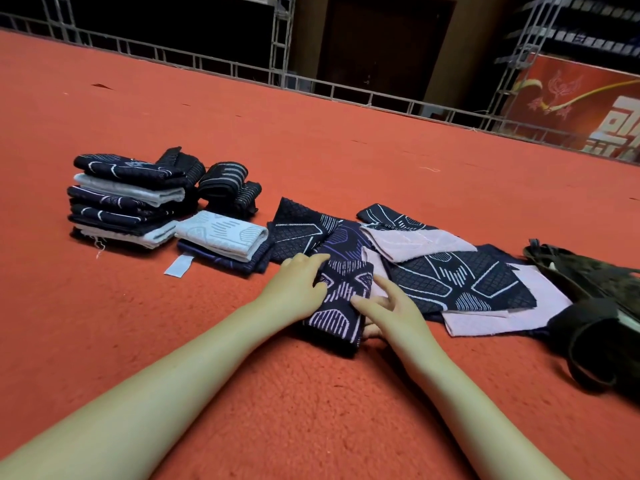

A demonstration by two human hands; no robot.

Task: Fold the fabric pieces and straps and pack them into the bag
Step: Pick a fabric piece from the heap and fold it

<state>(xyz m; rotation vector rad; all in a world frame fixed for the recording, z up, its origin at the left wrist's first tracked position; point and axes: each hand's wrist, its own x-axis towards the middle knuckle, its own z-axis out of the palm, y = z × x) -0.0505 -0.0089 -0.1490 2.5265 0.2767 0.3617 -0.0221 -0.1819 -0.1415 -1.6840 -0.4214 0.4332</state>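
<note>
As left hand presses folded fabric, right hand pinches edge

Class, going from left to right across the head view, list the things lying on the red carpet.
tall folded stack → small folded pile → piece being folded → flat pieces → bag

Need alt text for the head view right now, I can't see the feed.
The left hand and right hand rest on a partly folded dark patterned piece on the red carpet. Folded stacks sit to the left, unfolded pieces lie to the right, and the dark bag is at the far right.
</note>
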